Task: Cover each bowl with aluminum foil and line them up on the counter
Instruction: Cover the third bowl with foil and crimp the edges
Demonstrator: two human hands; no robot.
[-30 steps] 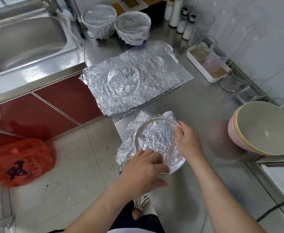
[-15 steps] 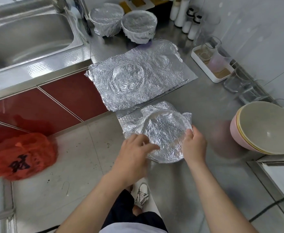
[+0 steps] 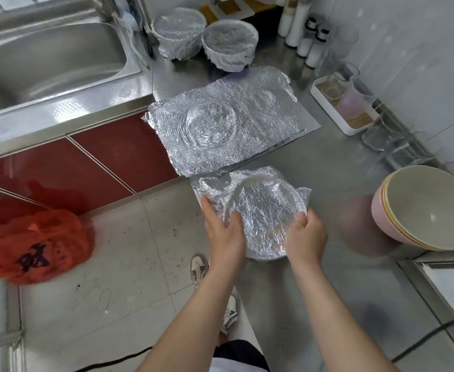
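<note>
A foil-covered bowl (image 3: 263, 213) sits at the counter's front corner. My left hand (image 3: 224, 232) clasps its left side, thumb pressing the crinkled foil. On the bowl's right side, my right hand (image 3: 307, 237) grips the rim and foil. Two foil-covered bowls (image 3: 179, 32) (image 3: 230, 44) stand side by side at the back of the counter. A flat foil sheet (image 3: 247, 119) with a round bowl imprint lies between them and my hands. Stacked uncovered bowls (image 3: 424, 208), pink outside and grey inside, stand at the right.
A steel sink (image 3: 46, 57) is at the upper left. A white tray with glass cups (image 3: 346, 103) and bottles (image 3: 303, 30) line the right wall. An orange plastic bag (image 3: 29, 245) hangs at the left over the tiled floor. A black cable (image 3: 435, 336) runs at the lower right.
The bowl has shifted slightly away from the counter's front edge. My left hand slid from the near edge to the bowl's left side, and my right hand moved down onto its right rim.
</note>
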